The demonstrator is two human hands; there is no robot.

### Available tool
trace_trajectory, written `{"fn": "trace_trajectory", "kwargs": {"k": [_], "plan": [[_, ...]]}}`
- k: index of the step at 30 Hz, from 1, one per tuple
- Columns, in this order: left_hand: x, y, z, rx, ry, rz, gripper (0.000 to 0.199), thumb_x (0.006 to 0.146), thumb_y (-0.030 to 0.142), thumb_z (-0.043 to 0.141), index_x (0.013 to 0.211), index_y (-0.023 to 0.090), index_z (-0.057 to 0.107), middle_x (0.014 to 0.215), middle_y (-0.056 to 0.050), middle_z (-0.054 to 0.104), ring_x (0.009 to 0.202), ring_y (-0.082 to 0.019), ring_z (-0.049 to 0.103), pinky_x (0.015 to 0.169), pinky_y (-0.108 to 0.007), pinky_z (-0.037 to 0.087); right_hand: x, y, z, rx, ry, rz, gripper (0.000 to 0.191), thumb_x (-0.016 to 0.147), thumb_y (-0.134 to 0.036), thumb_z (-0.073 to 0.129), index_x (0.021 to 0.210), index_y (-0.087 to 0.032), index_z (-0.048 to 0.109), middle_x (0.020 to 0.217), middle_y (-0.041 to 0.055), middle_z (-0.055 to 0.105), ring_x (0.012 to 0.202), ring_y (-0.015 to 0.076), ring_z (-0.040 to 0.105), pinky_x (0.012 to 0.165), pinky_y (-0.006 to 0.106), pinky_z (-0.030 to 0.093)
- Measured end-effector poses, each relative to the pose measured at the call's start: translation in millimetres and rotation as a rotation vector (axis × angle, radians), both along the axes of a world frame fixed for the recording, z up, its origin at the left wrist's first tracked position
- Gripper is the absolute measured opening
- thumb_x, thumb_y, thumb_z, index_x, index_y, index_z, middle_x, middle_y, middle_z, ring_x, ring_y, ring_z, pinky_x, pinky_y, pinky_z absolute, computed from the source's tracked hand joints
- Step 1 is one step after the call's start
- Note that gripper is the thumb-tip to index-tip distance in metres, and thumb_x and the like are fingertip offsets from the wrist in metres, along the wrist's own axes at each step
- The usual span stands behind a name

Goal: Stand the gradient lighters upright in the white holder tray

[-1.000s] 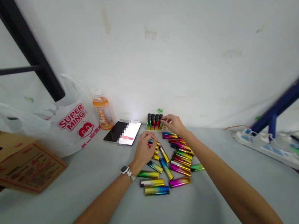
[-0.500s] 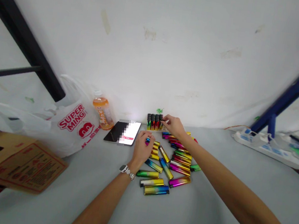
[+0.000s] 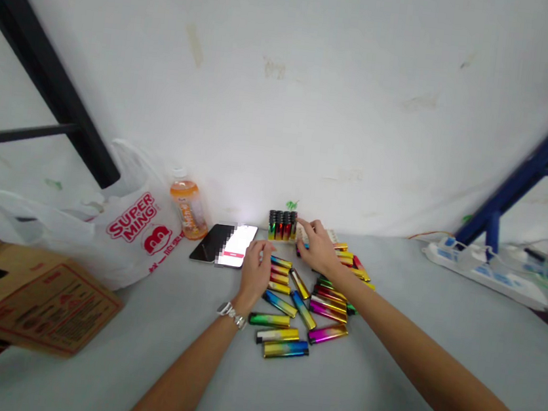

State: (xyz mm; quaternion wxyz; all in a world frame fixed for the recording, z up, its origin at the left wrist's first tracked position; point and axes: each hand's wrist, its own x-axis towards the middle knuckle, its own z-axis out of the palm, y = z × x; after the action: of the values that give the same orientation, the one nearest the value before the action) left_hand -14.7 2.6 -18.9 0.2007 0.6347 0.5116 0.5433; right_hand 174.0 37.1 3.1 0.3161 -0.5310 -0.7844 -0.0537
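Observation:
Several metallic-coloured lighters [image 3: 286,349] lie loosely across the table, many fading from gold into blue, green, red or pink. At the back, a block of lighters [image 3: 282,225] stands upright with black tops, at the left end of a pale tray [image 3: 332,236] partly covered by my right hand. My right hand [image 3: 318,249] is at the tray, index finger stretched toward the upright lighters and thumb apart, with nothing visible held. Beside the left column of lying lighters, my left hand [image 3: 256,271] has its fingers curled together; what they hold, if anything, is hidden.
Left of the lighters are a tablet-like device [image 3: 210,243], an orange drink bottle [image 3: 189,208], a white plastic bag [image 3: 126,241] and a cardboard box [image 3: 40,301]. A white power strip [image 3: 484,272] with cables lies at the right. Behind is a white wall [image 3: 325,106].
My right hand has dropped slightly and opened, its fingers no longer pinched at the upright block's right end. My left hand has shifted a little left, showing more of the lighters beside it.

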Motion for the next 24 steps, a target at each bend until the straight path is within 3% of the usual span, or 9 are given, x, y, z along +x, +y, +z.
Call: {"fn": "trace_trajectory", "kwargs": {"k": [4, 7, 11, 14, 18, 24], "plan": [[1.9, -0.3, -1.4, 0.005, 0.000, -0.028, 0.028, 0.098, 0.031, 0.040, 0.083, 0.021, 0.063, 0.091, -0.004, 0.063, 0.093, -0.020, 0.060, 0.088, -0.036, 0.047, -1.4, -32.2, 3.1, -0.211, -0.110, 0.032, 0.018, 0.082, -0.025, 0.060, 0.094, -0.018, 0.071, 0.093, 0.0094, 0.064, 0.082, 0.0223, 0.060, 0.074, 0.031, 0.045], [4.1, 0.1, -3.9, -0.001, -0.001, -0.055, 0.030, 0.098, 0.034, 0.040, 0.082, 0.021, 0.062, 0.090, -0.004, 0.063, 0.093, -0.020, 0.060, 0.089, -0.036, 0.047, -2.0, -48.1, 4.7, -0.301, -0.215, 0.064, 0.015, 0.076, -0.034, 0.068, 0.075, -0.020, 0.072, 0.079, 0.0098, 0.066, 0.079, 0.0247, 0.060, 0.071, 0.032, 0.043], [4.8, 0.8, -5.7, -0.001, 0.001, -0.074, 0.032, 0.099, 0.035, 0.040, 0.082, 0.021, 0.063, 0.090, -0.004, 0.063, 0.092, -0.020, 0.060, 0.088, -0.035, 0.048, -5.0, -48.8, 4.4, -0.286, -0.254, 0.032, 0.024, 0.072, -0.042, 0.072, 0.067, -0.019, 0.072, 0.076, 0.0128, 0.069, 0.081, 0.0282, 0.061, 0.072, 0.034, 0.043], [4.0, 1.2, -5.3, 0.006, 0.008, -0.066, 0.030, 0.098, 0.035, 0.041, 0.083, 0.022, 0.063, 0.091, -0.004, 0.064, 0.092, -0.020, 0.061, 0.089, -0.035, 0.048, -6.8, -39.9, 1.7, -0.322, -0.196, -0.037, 0.024, 0.073, -0.040, 0.070, 0.062, -0.019, 0.070, 0.069, 0.0121, 0.069, 0.071, 0.0248, 0.061, 0.064, 0.032, 0.041], [3.9, 1.3, -5.1, 0.006, 0.008, -0.060, 0.028, 0.098, 0.035, 0.043, 0.085, 0.021, 0.063, 0.093, -0.004, 0.065, 0.093, -0.020, 0.061, 0.089, -0.036, 0.048, -5.4, -28.3, -1.8, -0.426, 0.025, -0.043, 0.023, 0.078, -0.032, 0.063, 0.059, -0.019, 0.062, 0.058, 0.0041, 0.063, 0.055, 0.0161, 0.054, 0.055, 0.027, 0.034], [5.2, 1.2, -7.2, 0.000, -0.004, -0.073, 0.026, 0.097, 0.036, 0.044, 0.088, 0.021, 0.063, 0.094, -0.005, 0.065, 0.093, -0.019, 0.061, 0.088, -0.034, 0.048, -5.5, -23.0, -4.0, -0.322, 0.442, 0.096, 0.024, 0.085, -0.038, 0.058, 0.071, -0.020, 0.053, 0.067, 0.0005, 0.060, 0.064, 0.0153, 0.055, 0.060, 0.026, 0.039]]}}
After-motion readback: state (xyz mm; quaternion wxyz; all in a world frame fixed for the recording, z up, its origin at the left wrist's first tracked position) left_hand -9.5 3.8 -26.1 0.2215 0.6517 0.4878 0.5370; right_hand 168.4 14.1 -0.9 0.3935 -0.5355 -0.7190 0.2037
